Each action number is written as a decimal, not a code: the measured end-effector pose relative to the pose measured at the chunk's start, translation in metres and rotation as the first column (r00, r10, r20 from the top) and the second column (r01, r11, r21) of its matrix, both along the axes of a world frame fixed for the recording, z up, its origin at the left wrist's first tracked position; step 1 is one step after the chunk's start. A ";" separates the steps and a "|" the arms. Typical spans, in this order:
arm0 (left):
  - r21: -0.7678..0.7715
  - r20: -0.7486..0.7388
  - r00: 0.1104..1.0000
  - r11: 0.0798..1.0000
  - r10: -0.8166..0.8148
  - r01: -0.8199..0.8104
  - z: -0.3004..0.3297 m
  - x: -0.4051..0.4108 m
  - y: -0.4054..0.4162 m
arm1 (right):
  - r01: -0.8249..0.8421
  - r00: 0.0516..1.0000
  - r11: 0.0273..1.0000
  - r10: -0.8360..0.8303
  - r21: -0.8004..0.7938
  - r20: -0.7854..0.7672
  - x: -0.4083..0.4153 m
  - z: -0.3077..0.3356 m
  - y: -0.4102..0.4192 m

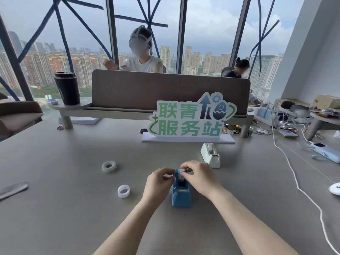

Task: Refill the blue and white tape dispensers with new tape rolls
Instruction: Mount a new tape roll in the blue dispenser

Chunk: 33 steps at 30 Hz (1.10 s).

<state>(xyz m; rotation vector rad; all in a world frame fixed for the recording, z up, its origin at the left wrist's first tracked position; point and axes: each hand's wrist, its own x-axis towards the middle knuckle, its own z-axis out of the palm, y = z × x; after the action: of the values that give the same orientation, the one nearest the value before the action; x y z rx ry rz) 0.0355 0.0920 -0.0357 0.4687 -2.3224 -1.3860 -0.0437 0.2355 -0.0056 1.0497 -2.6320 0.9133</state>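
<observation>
A blue tape dispenser (181, 195) stands on the grey table in front of me. Both hands meet at its far top end, pinching a tape roll (182, 174) that sits in its cradle: my left hand (159, 183) from the left, my right hand (199, 178) from the right. Fingers hide most of the roll. A white tape dispenser (211, 155) stands further back to the right, untouched. Two loose rings lie to the left: a clear tape roll (109, 166) and a white ring (123, 191).
A standing sign with green characters (189, 118) rises behind the dispensers. A black cup (67, 88) sits on a raised shelf at the back left. Cables, a blue power bank (326, 150) and clutter fill the right side. A white cord (301, 190) runs across the table's right.
</observation>
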 end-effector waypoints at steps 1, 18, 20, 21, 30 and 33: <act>-0.002 0.001 1.000 1.000 -0.002 0.002 0.001 0.000 0.000 | -0.011 1.000 1.000 0.011 0.022 -0.010 -0.001 0.001 -0.001; 0.029 0.028 0.999 0.999 -0.036 0.035 -0.003 0.010 0.003 | -0.055 0.988 0.998 0.059 0.028 -0.142 0.009 0.003 0.001; 0.046 0.028 0.999 0.998 -0.043 0.042 -0.005 0.013 0.005 | -0.060 0.986 0.998 0.061 0.013 -0.155 0.015 -0.001 0.005; 0.055 0.027 0.999 0.997 -0.047 0.046 -0.006 0.015 0.006 | -0.062 0.984 0.998 0.063 0.009 -0.165 0.019 -0.002 0.007; 0.072 0.050 0.998 0.997 -0.044 0.040 -0.007 0.028 0.012 | -0.060 0.977 0.997 0.050 -0.046 -0.206 0.048 -0.013 0.020; 0.063 0.065 0.997 0.998 -0.035 0.031 -0.007 0.032 0.012 | -0.048 0.973 0.998 0.036 -0.048 -0.230 0.060 -0.015 0.024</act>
<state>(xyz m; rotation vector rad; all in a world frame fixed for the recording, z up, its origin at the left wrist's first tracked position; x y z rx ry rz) 0.0674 0.1041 -0.0427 0.5031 -2.3551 -1.4824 0.0165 0.2594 -0.0208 1.1285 -2.3931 0.8116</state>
